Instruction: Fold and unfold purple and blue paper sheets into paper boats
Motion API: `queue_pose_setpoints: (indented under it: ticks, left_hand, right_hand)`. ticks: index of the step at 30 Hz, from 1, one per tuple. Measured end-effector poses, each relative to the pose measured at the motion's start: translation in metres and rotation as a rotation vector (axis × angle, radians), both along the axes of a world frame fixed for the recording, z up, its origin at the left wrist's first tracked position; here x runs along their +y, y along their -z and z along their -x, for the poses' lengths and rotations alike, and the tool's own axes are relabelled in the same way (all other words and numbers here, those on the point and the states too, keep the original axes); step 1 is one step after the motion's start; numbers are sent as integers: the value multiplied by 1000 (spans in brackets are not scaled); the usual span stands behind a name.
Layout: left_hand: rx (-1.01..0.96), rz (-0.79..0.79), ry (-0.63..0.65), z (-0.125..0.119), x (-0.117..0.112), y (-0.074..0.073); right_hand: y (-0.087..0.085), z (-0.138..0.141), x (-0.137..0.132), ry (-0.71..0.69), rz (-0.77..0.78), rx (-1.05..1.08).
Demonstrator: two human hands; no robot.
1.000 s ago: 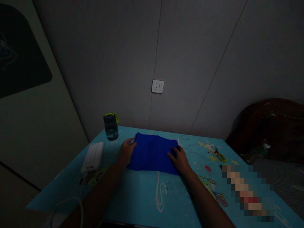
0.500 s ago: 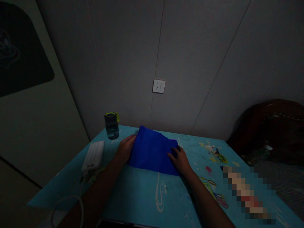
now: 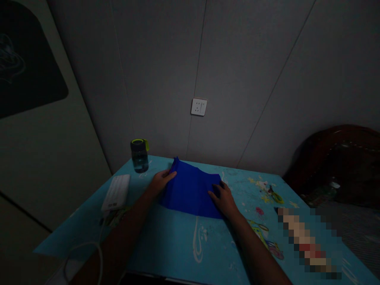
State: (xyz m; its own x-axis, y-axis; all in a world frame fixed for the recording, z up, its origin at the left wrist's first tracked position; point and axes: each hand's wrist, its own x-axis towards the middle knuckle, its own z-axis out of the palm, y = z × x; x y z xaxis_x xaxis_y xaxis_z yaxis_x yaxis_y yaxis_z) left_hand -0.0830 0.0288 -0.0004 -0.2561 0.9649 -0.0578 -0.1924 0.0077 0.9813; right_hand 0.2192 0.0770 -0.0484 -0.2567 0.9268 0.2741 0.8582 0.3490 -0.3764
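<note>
A flat piece of blue cloth (image 3: 190,190) lies on the patterned turquoise table, its far left corner raised and slightly crumpled. At its left edge my left hand (image 3: 162,182) grips it, the thumb on top and the other fingers mostly hidden behind the edge. My right hand (image 3: 225,200) rests on the right edge of the cloth, thumb and fingers apart, partly bent against the surface.
A dark water bottle (image 3: 139,156) stands at the back left. A white power bank (image 3: 116,192) with a white cable (image 3: 101,253) lies left of my arm. Yellow-green-handled scissors (image 3: 276,196) and a pixelated object (image 3: 308,241) lie right. The wall has a socket (image 3: 198,107).
My left thumb has come over the top of the cloth's left edge. That side now looks more folded and bunched at the corner. The right hand has barely moved.
</note>
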Motion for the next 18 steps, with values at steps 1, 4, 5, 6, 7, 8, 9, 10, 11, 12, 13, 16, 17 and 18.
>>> queue_pose_setpoints:
  ticks: [1,4,5,6,7,8,9,10,11,12,13,16,17,18]
  left_hand:
    - [1,13,60,1,-1,0]
    - [-10,16,186,5,-3,3]
    - [-17,10,200,6,-3,4]
    - [-23,2,203,6,-3,5]
    - [-28,-6,200,6,-4,4]
    - [-29,-17,197,6,-5,3]
    - [-25,-35,193,4,-6,2]
    - [-15,-62,185,3,-7,0]
    - [1,-97,172,1,-8,-3]
    - [21,-137,157,-1,-10,-6]
    - [44,-176,138,-3,-11,-8]
    - [149,-276,72,-9,-15,-13]
    - [210,-307,36,-11,-15,-13]
    - [286,-340,-12,-12,-16,-12]
  right_hand:
    - [0,0,0,-2,1,16]
    - [2,-2,2,-3,-5,102]
    - [2,-3,4,7,-12,147]
    - [2,-4,6,26,-20,202]
    - [2,-6,8,51,-27,267]
    - [1,-8,9,79,-26,342]
    - [-1,-10,11,105,-12,428]
    - [-3,-12,12,128,16,527]
    - [-7,-14,12,139,61,638]
    - [-12,-15,11,133,122,758]
    - [-17,-15,10,114,193,879]
    - [-34,-15,3,49,392,1144]
    - [-39,-14,0,37,419,1182]
    - [-43,-14,-3,32,411,1202]
